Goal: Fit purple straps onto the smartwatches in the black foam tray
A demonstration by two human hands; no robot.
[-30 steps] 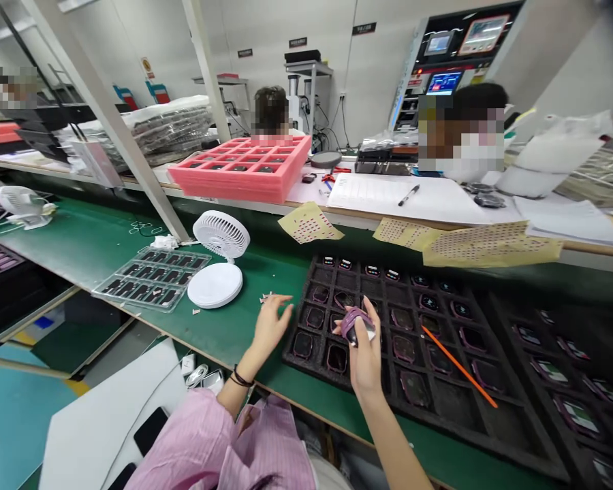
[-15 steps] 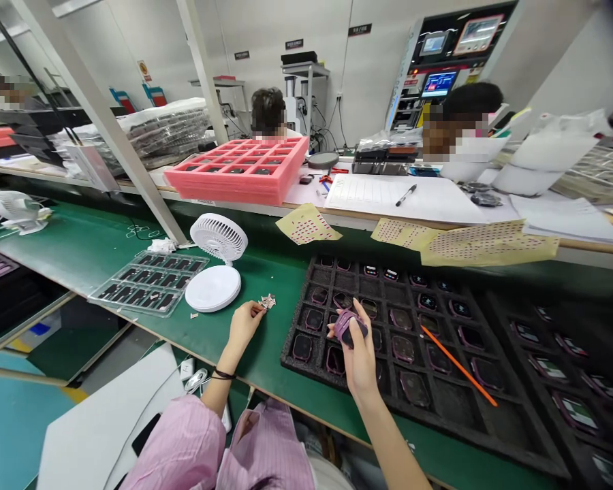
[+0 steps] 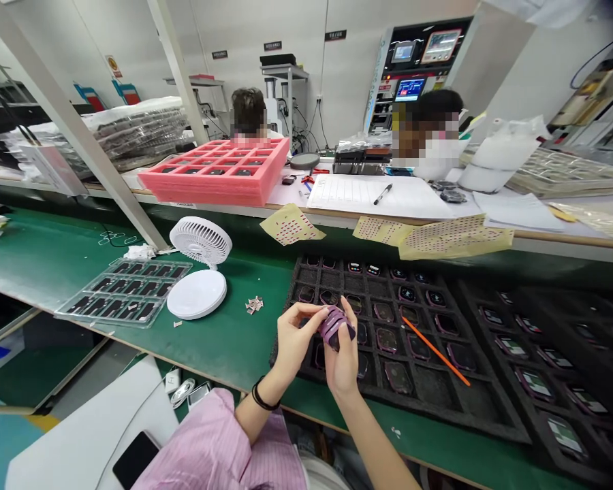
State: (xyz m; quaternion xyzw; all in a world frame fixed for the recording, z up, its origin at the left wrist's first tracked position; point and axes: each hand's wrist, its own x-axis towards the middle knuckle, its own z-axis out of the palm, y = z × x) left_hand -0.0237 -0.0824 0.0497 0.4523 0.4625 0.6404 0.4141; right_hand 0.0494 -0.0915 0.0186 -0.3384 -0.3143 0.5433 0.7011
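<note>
My right hand (image 3: 343,361) grips a small purple watch case (image 3: 336,325) above the near left part of a black foam tray (image 3: 470,416). My left hand (image 3: 293,340) has its thumb and index finger pinched together at the case's left side; anything between those fingertips is too small to make out. Dark watch cases with purple rims sit in many of the tray's compartments. An orange stick (image 3: 436,351) lies slantwise across the tray. To the left, a small pile of pinkish pieces (image 3: 254,304) rests on the green bench (image 3: 235,347).
A white fan (image 3: 197,292) and a clear tray of black parts (image 3: 122,291) stand on the left. Another black tray (image 3: 541,354) is at the right. The shelf holds a pink foam tray (image 3: 204,188) and papers; two people sit beyond it.
My left hand has moved right, from the pile of pieces to the purple case. My right hand still holds the case. The view has shifted to the right.
</note>
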